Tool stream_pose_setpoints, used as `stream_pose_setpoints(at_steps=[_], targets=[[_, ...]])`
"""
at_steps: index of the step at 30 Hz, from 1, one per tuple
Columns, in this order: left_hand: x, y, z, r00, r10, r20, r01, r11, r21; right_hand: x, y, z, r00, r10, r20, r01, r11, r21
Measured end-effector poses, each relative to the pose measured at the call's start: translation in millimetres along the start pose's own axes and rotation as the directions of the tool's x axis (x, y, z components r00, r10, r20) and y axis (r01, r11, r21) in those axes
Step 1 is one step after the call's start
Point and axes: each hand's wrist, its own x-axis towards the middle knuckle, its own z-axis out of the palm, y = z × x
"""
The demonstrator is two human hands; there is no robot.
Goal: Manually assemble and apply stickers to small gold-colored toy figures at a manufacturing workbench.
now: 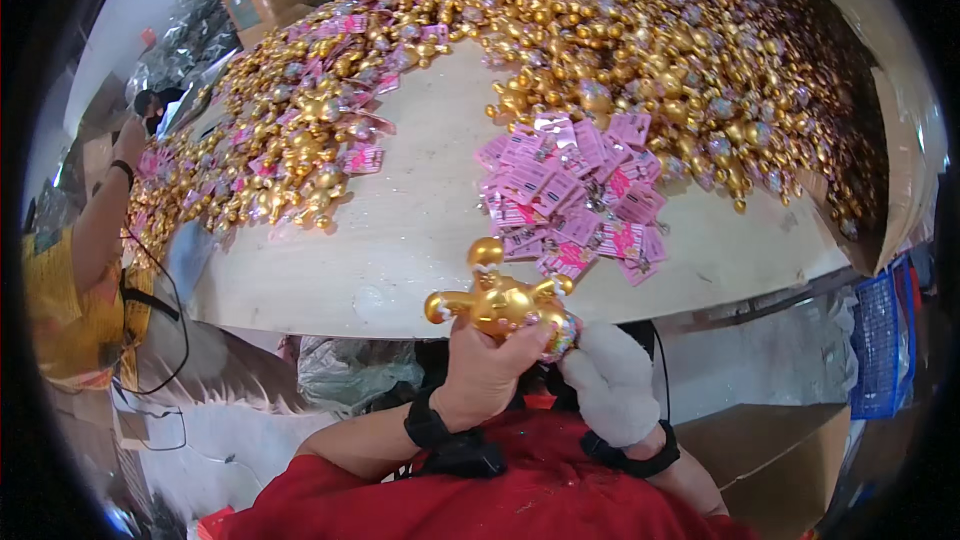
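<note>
My left hand (487, 370) grips a shiny gold toy figure (497, 297) with round ears, held just in front of the table's near edge. My right hand (612, 380), in a white glove, touches the figure's lower right side, where a small silvery piece shows. Each wrist wears a black band. On the pale tabletop (400, 240) just beyond the figure lies a pile of pink tag cards (575, 195).
Large heaps of gold figures (680, 60) cover the far and right parts of the table, with another heap (290, 130) at the left mixed with pink cards. A person in yellow (75, 290) works at the left. Other people sit at the far side. A blue crate (880, 340) stands at the right.
</note>
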Motion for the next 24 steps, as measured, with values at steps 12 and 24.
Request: stream_pose_setpoints(at_steps=[12,24], targets=[[13,13,-14,0.986,-0.146,0.082,0.158,0.975,-0.153,20,-4,-6,0.959,0.159,0.235,-0.203,0.963,0.179],[142,215,-216,0.769,0.570,-0.288,-0.266,0.696,0.667,4,27,-21,0.923,0.317,0.218,-0.366,0.548,0.752]])
